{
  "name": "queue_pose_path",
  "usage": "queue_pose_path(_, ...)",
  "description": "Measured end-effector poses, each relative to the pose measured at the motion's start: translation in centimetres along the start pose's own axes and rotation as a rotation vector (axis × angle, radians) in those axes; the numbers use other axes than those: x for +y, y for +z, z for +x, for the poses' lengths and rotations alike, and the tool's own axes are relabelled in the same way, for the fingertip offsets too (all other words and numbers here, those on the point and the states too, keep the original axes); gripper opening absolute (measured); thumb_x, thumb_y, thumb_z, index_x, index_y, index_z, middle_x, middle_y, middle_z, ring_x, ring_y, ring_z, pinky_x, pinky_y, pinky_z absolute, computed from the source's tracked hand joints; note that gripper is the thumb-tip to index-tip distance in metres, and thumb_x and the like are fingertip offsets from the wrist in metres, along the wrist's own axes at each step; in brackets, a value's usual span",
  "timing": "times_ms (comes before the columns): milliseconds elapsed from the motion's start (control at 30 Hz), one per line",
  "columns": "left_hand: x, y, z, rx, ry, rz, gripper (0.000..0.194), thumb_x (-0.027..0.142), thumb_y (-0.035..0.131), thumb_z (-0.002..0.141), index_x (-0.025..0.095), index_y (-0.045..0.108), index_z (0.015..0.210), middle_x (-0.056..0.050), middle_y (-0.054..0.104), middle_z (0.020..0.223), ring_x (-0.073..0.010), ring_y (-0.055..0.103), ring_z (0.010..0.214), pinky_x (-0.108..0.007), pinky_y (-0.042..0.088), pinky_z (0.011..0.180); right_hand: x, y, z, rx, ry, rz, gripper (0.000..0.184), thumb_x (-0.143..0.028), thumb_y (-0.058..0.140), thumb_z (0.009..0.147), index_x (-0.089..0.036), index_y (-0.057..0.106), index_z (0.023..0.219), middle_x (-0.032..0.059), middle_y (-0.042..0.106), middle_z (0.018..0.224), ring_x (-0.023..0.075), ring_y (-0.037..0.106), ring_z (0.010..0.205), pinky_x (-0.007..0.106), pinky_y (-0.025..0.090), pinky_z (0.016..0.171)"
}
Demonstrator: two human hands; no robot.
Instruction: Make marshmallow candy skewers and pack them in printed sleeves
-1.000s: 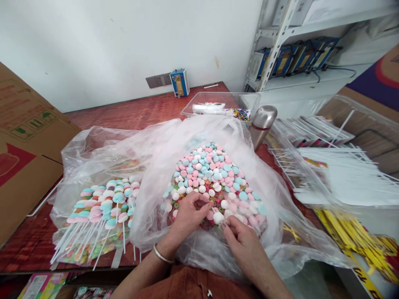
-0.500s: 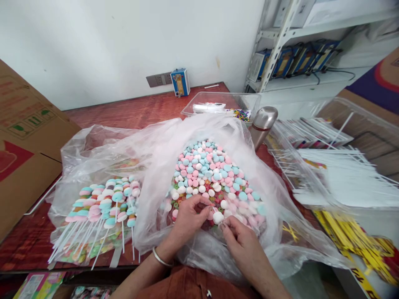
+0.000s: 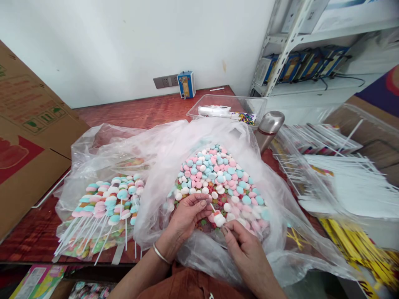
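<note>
My right hand (image 3: 246,245) pinches a lollipop stick (image 3: 213,207), whose bare tip pokes out above the candies on it. Threaded on that stick are white marshmallows (image 3: 219,220) with an orange-red gummy ring (image 3: 216,213) at the top. Just left of the tip, my left hand (image 3: 188,214) hovers over the candy pile, fingers loosely bent and apart from the stick. Under both hands lies a clear plastic bag (image 3: 156,182) holding pink, blue and white marshmallow pieces (image 3: 215,166) and small coloured gummy rings (image 3: 204,224).
Several finished marshmallow skewers (image 3: 106,199) lie on plastic at left, beside a cardboard box (image 3: 34,120). A steel flask (image 3: 269,128) and a clear tray (image 3: 224,99) stand behind the bag. At right, a clear bin (image 3: 311,178) holds white sticks; yellow strips (image 3: 358,249) lie below it.
My left fingers have come away from the stick tip and spread a little. The orange-red gummy ring now sits on the stick above the marshmallows. The view has shifted slightly left.
</note>
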State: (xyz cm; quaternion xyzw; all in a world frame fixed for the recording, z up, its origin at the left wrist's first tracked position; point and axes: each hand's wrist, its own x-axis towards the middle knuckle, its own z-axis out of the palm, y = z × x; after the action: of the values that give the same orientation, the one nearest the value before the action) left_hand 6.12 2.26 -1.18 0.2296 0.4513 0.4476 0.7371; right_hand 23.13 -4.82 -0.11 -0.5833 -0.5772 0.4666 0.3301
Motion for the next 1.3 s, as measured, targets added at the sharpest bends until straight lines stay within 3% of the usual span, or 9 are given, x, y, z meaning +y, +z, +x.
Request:
queue_pose_path(333, -0.5, 0.2, -0.2, -0.004, 0.041, 0.022, 0.028, 0.031, 0.083, 0.068, 0.013, 0.068, 0.084, -0.003, 0.07, 0.081, -0.0123, 0.067, 0.07, -0.027, 0.058, 0.071, -0.3, 0.3, 0.3, -0.016, 0.034, -0.022, 0.029, -0.039, 0.039, 0.093, -0.022, 0.044, 0.07, -0.005, 0.042, 0.06, 0.0144, 0.042, 0.058, 0.024, 0.029, 0.056)
queue_pose_path(867, -1.7, -0.7, -2.2, 0.165, 0.394, 0.618, 0.016, 0.033, 0.068, 0.082, 0.019, 0.07, 0.089, -0.003, 0.073, 0.086, -0.0172, 0.066, 0.082, -0.028, 0.052, 0.075, -0.5, 2.3, -0.1, -0.006, 0.038, -0.069, 0.025, -0.033, 0.038, 0.089, -0.021, 0.044, 0.067, -0.0031, 0.049, 0.061, 0.0143, 0.046, 0.059, 0.024, 0.032, 0.056)
queue_pose_path(1133, -2.0, -1.3, -2.1, 0.164, 0.432, 0.78, 0.016, 0.033, 0.063, 0.085, 0.02, 0.069, 0.093, -0.004, 0.073, 0.089, -0.0184, 0.066, 0.081, -0.029, 0.052, 0.074, -0.5, 2.3, 0.0, -0.012, 0.039, -0.069, 0.025, -0.031, 0.038, 0.09, -0.022, 0.043, 0.067, -0.0029, 0.05, 0.061, 0.0143, 0.047, 0.059, 0.024, 0.032, 0.056)
queue_pose_path(1300, -1.3, -1.2, -0.8, 0.18, 0.752, 1.156, 0.022, 0.014, 0.053, 0.088, 0.022, 0.071, 0.097, -0.007, 0.067, 0.109, -0.0212, 0.059, 0.105, -0.036, 0.045, 0.093, 0.1, 1.1, 0.1, 0.003, 0.067, -0.176, 0.026, -0.032, 0.036, 0.089, -0.023, 0.039, 0.066, -0.0024, 0.049, 0.06, 0.0155, 0.047, 0.059, 0.026, 0.031, 0.056)
